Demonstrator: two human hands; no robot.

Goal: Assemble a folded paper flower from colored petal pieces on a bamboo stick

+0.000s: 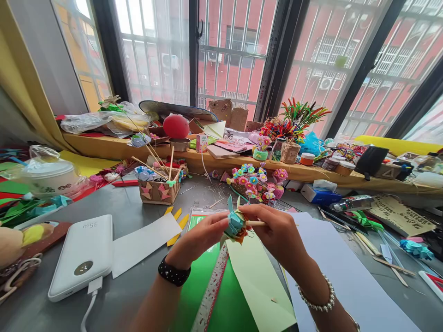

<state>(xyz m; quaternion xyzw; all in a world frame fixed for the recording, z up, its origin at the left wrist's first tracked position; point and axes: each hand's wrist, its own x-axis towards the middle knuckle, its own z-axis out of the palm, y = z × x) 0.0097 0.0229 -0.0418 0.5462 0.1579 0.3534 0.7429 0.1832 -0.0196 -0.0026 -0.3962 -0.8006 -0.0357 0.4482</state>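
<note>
Person's L hand (203,236) is curled on, R hand (278,226) pinching, blue paper flower (235,224) above green sheet (196,269); ruler (212,290) & pale strip (258,281) atop sheet, pwr bank (86,249) left, white paper (346,276) right.

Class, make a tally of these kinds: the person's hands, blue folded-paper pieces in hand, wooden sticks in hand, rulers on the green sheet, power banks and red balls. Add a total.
Hands (left hand, right hand): 2
Held blue folded-paper piece: 1
Held wooden stick: 1
Ruler on the green sheet: 1
Power bank: 1
Red ball: 1
Total: 7
</note>
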